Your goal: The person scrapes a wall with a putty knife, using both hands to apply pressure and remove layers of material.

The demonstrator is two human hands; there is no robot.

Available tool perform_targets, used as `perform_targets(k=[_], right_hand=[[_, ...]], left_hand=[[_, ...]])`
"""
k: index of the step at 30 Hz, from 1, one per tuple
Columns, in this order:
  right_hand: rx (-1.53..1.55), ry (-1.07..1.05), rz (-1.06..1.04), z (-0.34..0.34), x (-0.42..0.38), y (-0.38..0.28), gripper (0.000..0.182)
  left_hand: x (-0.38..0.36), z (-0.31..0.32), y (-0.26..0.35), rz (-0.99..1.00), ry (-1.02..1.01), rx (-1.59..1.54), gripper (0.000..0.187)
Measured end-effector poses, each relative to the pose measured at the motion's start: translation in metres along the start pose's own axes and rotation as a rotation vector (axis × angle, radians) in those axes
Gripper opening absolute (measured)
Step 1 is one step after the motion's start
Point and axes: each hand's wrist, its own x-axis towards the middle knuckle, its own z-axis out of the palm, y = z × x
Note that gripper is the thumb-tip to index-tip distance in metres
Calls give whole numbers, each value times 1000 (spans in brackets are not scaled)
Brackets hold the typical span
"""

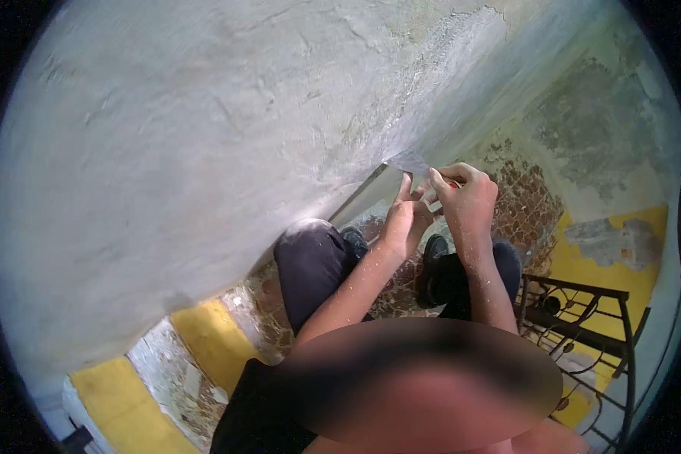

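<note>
My right hand (467, 198) is closed round the red handle (452, 184) of a scraper, whose thin, wide blade (408, 161) points up and left toward the wall. Below the blade, my left hand (408, 219) has its index finger raised to the blade's underside, and its other fingers are partly curled near the handle. Whether the left fingers grip anything is hard to make out. The rough grey-white wall (204, 136) rises beside both hands. Pale specks cover my hands and forearms.
A black metal railing (583, 325) stands at the lower right. Yellow-painted strips (121, 401) lie at lower left, with pale fragments (192, 380) near them. My knees (310, 253) and dark shoes (431, 261) are below the hands on a patterned floor (526, 204).
</note>
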Motion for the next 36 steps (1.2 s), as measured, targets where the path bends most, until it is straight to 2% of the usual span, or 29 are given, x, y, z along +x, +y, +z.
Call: perform_targets(k=[2,3,4,6,7,8,9,10,11,12,13,15,16,18,22,24,26,27,29,33,36], right_hand=[[-55,56,-76,4,0,2,25],[-51,61,-62,4,-1,0,25],[-55,59,-74,4,-2,-4,23],[-54,51,-87,19,0,2,21],[-227,-5,-165,43,2,21,18],[-391,-59,-234,61,2,31,15],[-375,-60,-213,73,4,28,15],[-378,-115,-206,84,8,23,14],[-384,-160,-211,90,15,18,12],[-383,-154,-206,91,19,18,12],[-376,-147,-174,89,22,21,13],[-372,-131,-140,78,24,22,14],[-313,-114,-147,66,23,16,15],[-256,-89,-153,45,20,11,16],[-81,-52,-59,10,11,4,19],[-4,-50,-24,0,0,5,21],[198,-45,29,-8,-12,8,24],[192,-53,24,-12,-16,7,24],[275,-132,17,-18,-23,4,28],[104,-236,-31,-25,-20,6,31],[188,-375,16,-33,-19,8,35]], left_hand=[[0,5,2,0,80,-133,91],[0,3,2,46,7,-81,74],[5,-5,-3,37,10,-75,74],[18,-27,-15,77,18,-6,58],[18,-25,-12,76,23,-2,58],[14,-24,-5,-96,102,-215,53],[9,-27,0,-272,190,-425,49],[7,-39,-6,-290,209,-412,49],[16,-54,-18,29,47,311,46],[27,-68,-30,366,-137,1020,51],[35,-78,-45,364,-142,1018,51],[45,-90,-67,421,-224,743,48],[38,-71,-57,419,-233,742,48],[17,-16,-28,12,-16,-53,44],[12,-7,-23,83,-61,59,55],[6,-1,-17,99,92,182,55],[7,-4,-7,140,44,76,53],[8,-5,-2,184,0,-24,51],[8,-7,5,245,0,5,48],[0,-6,10,363,-48,100,41],[-11,4,14,411,-3,117,38]])
